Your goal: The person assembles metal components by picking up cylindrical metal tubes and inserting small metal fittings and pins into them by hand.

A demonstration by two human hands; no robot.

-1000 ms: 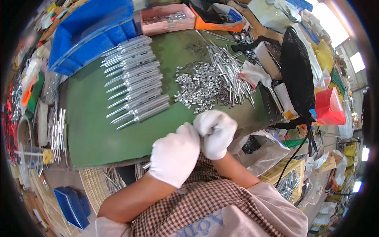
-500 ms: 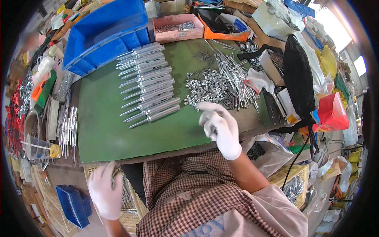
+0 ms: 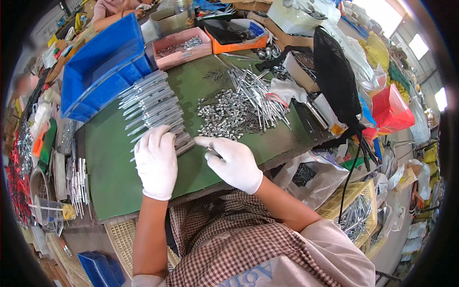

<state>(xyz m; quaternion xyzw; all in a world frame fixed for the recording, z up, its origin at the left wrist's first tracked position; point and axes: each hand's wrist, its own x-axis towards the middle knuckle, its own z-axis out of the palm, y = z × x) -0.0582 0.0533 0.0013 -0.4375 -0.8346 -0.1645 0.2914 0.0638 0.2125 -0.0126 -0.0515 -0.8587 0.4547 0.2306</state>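
A row of silvery metal tubes [image 3: 160, 103], each with a thinner pointed end toward the left, lies on the green work surface [image 3: 107, 177]. My white-gloved left hand [image 3: 158, 162] is curled over the nearest tubes, fingers close together, hiding their pointed ends. My right hand [image 3: 234, 162], also gloved, has its index finger stretched to the right end of the nearest tube. Its thumb and other fingers are bent around something small and dark that I cannot make out. Just beyond lies a heap of small metal fittings [image 3: 224, 115], with long thin rods [image 3: 260, 98] beside it.
A blue bin [image 3: 103, 71] stands at the back left, beside a pink box [image 3: 181, 48] of small parts and an orange box [image 3: 239, 43]. A black cloth [image 3: 334, 76] and a glove [image 3: 287, 91] lie at the right. Another person's arm [image 3: 112, 19] shows at the far left.
My left hand has come up from below the table edge onto the tubes. My right hand has moved left, from beside the fittings to the tube ends. The view has shifted.
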